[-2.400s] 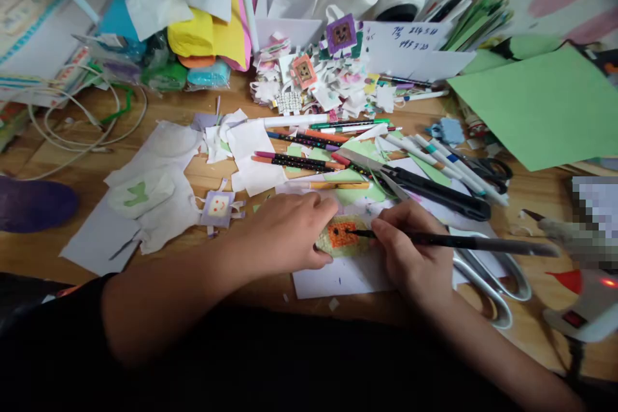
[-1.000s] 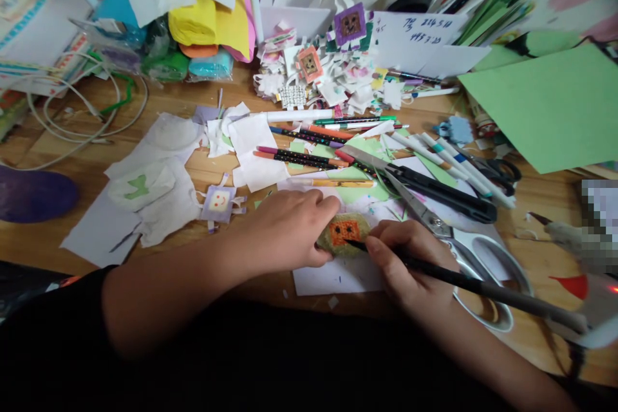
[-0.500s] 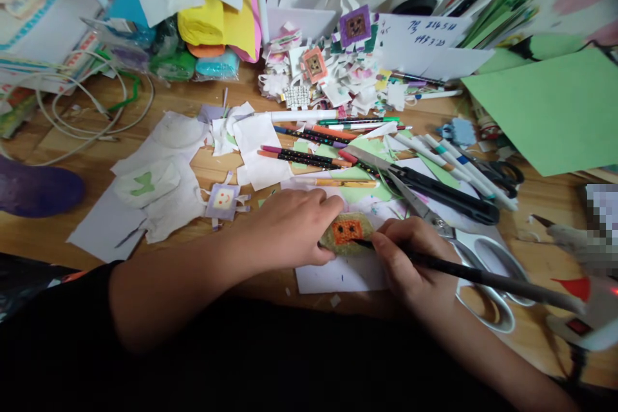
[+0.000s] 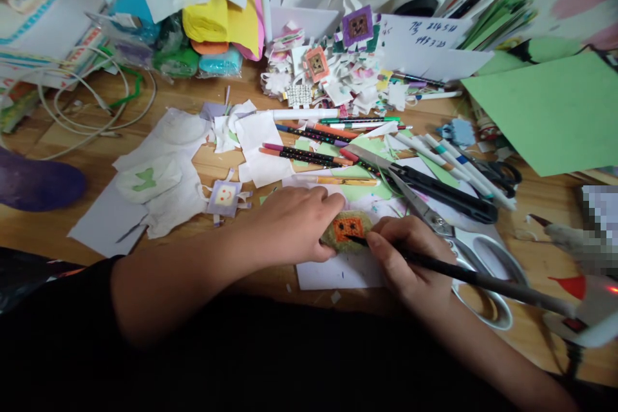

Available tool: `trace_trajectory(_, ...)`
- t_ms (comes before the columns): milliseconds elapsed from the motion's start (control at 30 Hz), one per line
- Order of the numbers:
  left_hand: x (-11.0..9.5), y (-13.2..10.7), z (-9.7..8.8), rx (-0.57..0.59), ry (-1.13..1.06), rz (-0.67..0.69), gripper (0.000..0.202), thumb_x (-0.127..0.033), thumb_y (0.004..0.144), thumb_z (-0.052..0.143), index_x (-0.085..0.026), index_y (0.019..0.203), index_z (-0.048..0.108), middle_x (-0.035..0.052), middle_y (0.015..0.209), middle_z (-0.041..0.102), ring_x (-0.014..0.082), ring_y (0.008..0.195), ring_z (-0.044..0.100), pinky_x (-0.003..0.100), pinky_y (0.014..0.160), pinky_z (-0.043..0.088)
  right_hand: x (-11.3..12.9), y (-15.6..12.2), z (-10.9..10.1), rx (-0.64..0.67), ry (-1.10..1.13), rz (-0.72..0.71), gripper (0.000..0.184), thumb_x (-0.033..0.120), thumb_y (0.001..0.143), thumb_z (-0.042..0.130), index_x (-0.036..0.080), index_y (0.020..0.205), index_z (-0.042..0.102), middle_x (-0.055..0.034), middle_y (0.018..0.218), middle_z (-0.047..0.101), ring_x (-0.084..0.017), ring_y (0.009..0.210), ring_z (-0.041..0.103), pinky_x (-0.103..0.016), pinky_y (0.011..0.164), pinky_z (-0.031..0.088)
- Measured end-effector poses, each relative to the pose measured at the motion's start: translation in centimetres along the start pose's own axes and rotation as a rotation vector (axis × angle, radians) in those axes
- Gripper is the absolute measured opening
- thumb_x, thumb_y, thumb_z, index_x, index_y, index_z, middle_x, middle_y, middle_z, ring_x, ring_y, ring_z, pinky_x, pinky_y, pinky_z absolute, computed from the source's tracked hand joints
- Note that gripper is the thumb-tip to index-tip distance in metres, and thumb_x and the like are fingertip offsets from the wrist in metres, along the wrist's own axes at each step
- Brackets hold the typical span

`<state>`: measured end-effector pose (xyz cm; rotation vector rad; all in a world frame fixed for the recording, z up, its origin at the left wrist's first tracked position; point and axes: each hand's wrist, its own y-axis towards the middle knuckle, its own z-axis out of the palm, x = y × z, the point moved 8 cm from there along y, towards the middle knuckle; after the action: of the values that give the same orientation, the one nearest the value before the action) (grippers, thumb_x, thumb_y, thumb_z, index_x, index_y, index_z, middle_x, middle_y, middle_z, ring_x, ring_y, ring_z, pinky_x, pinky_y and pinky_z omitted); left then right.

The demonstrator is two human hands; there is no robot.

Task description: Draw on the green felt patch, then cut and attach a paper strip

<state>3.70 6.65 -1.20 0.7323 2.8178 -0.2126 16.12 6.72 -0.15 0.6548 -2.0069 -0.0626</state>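
Observation:
My left hand (image 4: 306,222) is closed on the left edge of a small olive-green paper piece (image 4: 365,224). An orange square with two black dots, like eyes, is in the middle of that piece. Between the fingers of my right hand (image 4: 409,254) is a long black pen (image 4: 463,275), slanting down to the right. Its dark tip touches the lower part of the orange square. White paper (image 4: 333,275) lies underneath. Right beside my right hand are silver scissors (image 4: 483,257) with spread blades.
Behind my hands lie several markers (image 4: 309,154), a black box cutter (image 4: 444,193) and green paper scraps. A small lilac paper figure (image 4: 224,197) sits to the left. Further back are a pile of paper cutouts (image 4: 333,77) and a looped white cable (image 4: 130,119).
The pen's tip has shifted slightly left across the orange square. My left hand keeps its hold on the paper piece. The whole view has moved a little.

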Motion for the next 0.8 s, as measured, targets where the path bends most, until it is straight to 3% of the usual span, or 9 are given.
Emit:
trace_trajectory(333, 0.0, 0.0, 0.0, -0.007, -0.001, 0.01, 0.043, -0.049, 0.069, 0.061, -0.02, 0.098, 0.049, 0.003, 0.088, 0.061, 0.0233, 0.079, 0.061, 0.032, 0.06, 0.044, -0.3, -0.2, -0.3, -0.032, -0.023, -0.003, 0.017, 0.015, 0.077, 0.059, 0.02, 0.065, 0.049, 0.0053, 0.054, 0.048, -0.009, 0.047, 0.046, -0.024, 0.044, 0.034)
trace_trajectory(633, 0.0, 0.0, 0.0, 0.027, -0.002, -0.012, 0.045, -0.05, 0.067, 0.063, -0.02, 0.097, 0.049, 0.0031, 0.089, 0.061, 0.0228, 0.079, 0.06, 0.031, 0.061, 0.044, -2.1, -0.6, -1.0, -0.162, 0.144, 0.144, 0.019, 0.018, 0.078, 0.06, 0.022, 0.064, 0.048, 0.0037, 0.055, 0.047, -0.011, 0.047, 0.042, -0.028, 0.045, 0.034)
trace_trajectory(800, 0.2, 0.0, -0.1, 0.053, -0.104, -0.018, 0.051, -0.05, 0.065, 0.066, -0.02, 0.102, 0.049, 0.0046, 0.095, 0.062, 0.0229, 0.083, 0.06, 0.031, 0.066, 0.043, -2.6, -0.4, -2.0, -0.384, 0.374, 0.189, 0.018, 0.016, 0.076, 0.06, 0.022, 0.062, 0.051, 0.0026, 0.053, 0.048, -0.014, 0.049, 0.048, -0.029, 0.045, 0.036)
